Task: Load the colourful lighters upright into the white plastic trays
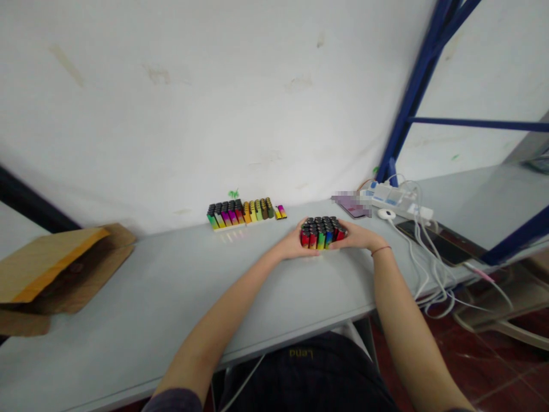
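A tight cluster of several upright colourful lighters with black tops stands on the grey table. My left hand presses against the cluster's left side and my right hand against its right side, fingers curled round it. Behind and to the left, a row of several more lighters stands on a pale strip by the wall. Two small lighters lie at the row's right end.
An open brown cardboard box lies on the table's left end. At the right are a power strip with white cables, a white puck-shaped charger, two phones and blue metal frame bars. The white wall is close behind.
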Motion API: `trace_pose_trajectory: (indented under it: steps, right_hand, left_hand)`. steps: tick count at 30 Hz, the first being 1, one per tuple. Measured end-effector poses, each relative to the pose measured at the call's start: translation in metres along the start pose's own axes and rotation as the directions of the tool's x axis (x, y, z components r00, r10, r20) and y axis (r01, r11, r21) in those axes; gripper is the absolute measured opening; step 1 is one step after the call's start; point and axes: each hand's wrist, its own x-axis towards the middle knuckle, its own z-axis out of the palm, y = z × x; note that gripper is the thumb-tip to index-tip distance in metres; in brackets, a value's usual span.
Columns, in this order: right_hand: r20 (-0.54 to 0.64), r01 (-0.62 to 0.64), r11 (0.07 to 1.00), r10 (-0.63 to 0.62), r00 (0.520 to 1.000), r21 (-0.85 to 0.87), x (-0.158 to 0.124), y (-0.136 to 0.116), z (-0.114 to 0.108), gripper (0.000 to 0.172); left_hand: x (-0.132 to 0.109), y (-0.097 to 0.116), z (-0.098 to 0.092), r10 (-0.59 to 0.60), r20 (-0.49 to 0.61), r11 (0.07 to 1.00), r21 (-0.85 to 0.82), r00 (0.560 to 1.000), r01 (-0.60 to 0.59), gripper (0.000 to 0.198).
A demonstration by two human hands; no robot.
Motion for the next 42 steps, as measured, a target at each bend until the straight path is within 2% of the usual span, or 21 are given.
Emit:
trace_pose_trajectory:
  steps: [7, 12, 17, 19, 23, 26, 29, 32, 36, 42]
  right_hand:
    - [0.017, 0.004, 0.995, -0.006, 1.0, 0.104, -0.002, -0.004, 0.0, 0.074]
    - [0.007, -0.117, 0.984, 0.117, 0.993, 0.135, -0.004, -0.013, 0.005, 0.067]
    - [-0.063, -0.11, 0.989, 0.117, 0.991, 0.101, 0.007, -0.025, 0.021, 0.07]
    - [-0.093, -0.069, 0.996, 0.073, 0.993, 0.047, 0.013, -0.028, 0.028, 0.065]
    - [-0.162, 0.111, 0.993, -0.116, 0.98, -0.042, 0.023, -0.035, 0.041, 0.044]
    - [-0.192, 0.168, 0.982, -0.182, 0.964, -0.085, 0.026, -0.039, 0.047, 0.039]
    - [-0.192, 0.158, 0.986, -0.165, 0.967, -0.054, 0.026, -0.041, 0.049, 0.04]
    - [-0.174, 0.131, 0.99, -0.119, 0.977, 0.057, 0.023, -0.04, 0.049, 0.038]
    - [-0.082, 0.076, 0.984, -0.063, 0.995, 0.161, 0.023, -0.038, 0.044, 0.032]
    - [-0.077, 0.035, 0.994, -0.028, 0.997, 0.099, 0.029, -0.043, 0.042, 0.034]
  left_hand:
    - [-0.002, -0.002, 0.003, 0.023, -0.01, 1.0, 0.008, 1.0, -0.023, 0.084]
    - [-0.015, 0.006, -0.001, 0.013, -0.028, 0.999, 0.034, 1.0, -0.012, 0.078]
    - [-0.026, 0.008, -0.013, -0.016, -0.059, 0.998, 0.062, 0.998, 0.02, 0.074]
    - [-0.032, 0.006, -0.02, -0.038, -0.065, 0.997, 0.066, 0.997, 0.042, 0.072]
    - [-0.043, 0.003, -0.032, -0.063, -0.068, 0.996, 0.063, 0.996, 0.067, 0.069]
    - [-0.049, 0.003, -0.036, -0.075, -0.073, 0.996, 0.05, 0.994, 0.079, 0.068]
    - [-0.051, 0.003, -0.036, -0.076, -0.066, 0.997, 0.027, 0.995, 0.078, 0.068]
    - [-0.051, 0.001, -0.035, -0.064, -0.065, 0.998, 0.005, 0.996, 0.065, 0.067]
    - [-0.051, 0.0, -0.032, -0.064, -0.084, 0.998, -0.001, 0.994, 0.065, 0.064]
    - [-0.051, 0.003, -0.033, -0.043, -0.091, 0.999, 0.007, 0.995, 0.044, 0.064]
